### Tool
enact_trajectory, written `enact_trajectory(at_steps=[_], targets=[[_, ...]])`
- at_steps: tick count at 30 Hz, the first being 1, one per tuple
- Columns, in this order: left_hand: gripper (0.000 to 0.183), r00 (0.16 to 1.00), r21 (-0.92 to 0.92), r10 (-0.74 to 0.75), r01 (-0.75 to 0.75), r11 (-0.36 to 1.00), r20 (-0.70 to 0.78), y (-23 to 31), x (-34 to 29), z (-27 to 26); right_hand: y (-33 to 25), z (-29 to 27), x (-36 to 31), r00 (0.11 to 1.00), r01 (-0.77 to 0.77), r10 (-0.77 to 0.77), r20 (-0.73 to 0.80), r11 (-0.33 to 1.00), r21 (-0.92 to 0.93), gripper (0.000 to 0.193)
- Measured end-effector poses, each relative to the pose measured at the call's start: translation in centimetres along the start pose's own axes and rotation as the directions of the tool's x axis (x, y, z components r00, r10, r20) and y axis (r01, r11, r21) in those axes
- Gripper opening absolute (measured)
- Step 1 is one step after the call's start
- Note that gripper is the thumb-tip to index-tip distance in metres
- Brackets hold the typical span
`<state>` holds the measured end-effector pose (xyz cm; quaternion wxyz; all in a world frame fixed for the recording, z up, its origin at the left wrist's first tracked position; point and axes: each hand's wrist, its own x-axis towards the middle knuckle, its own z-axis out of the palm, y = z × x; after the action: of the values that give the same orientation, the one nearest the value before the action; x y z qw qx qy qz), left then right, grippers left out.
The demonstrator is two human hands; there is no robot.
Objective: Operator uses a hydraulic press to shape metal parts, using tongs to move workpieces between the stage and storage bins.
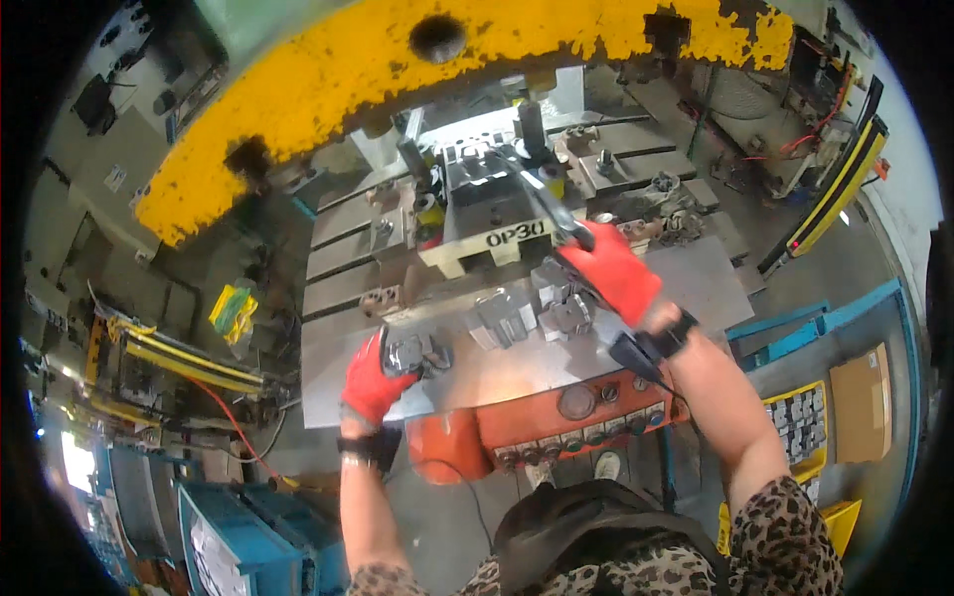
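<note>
We see both hands in red gloves at a press with a yellow frame (pixel 328 79). Our left hand (pixel 373 382) sits at the 8 o'clock side of the grey surface (pixel 497 372), fingers closed around a small grey metal part (pixel 409 353) that rests on the sheet near its left edge. Our right hand (pixel 614 273), at 2 o'clock from the left, grips the handle of long metal tongs (pixel 542 199); the tongs reach up toward 11 o'clock into the die block (pixel 487 204) under the frame. What the tips hold, we cannot tell. Three more grey metal pieces (pixel 537 308) lie on the surface between the hands. An orange control box (pixel 576 412) with round buttons runs along the near edge, at 6 o'clock.
</note>
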<state>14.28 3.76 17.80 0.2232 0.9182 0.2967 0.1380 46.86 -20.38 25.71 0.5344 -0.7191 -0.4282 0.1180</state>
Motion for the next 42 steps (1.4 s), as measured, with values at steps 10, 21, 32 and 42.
enact_trajectory(at_steps=[10,21,32,42], targets=[[0.074,0.931,-0.376,-0.303,0.21,0.902,-0.206,-2.4,-8.0,0.1,2.0,4.8,9.4,0.972,-0.236,0.218,-0.092,0.897,-0.373,0.043],[0.057,0.858,-0.637,-0.431,0.17,0.752,-0.281,-4.5,-10.9,0.3,0.4,0.2,2.5,0.991,-0.009,-0.098,-0.092,0.636,-0.772,0.029],[0.052,0.858,-0.466,-0.417,0.513,0.721,0.3,-8.3,-21.6,12.0,15.3,-10.5,-34.2,0.471,-0.586,0.548,-0.691,0.78,0.219,0.029],[0.048,0.78,0.224,-0.611,0.576,0.786,0.137,-8.2,-17.1,18.0,32.4,-10.6,-30.5,0.824,-0.549,0.499,-0.268,0.821,-0.157,0.031]])
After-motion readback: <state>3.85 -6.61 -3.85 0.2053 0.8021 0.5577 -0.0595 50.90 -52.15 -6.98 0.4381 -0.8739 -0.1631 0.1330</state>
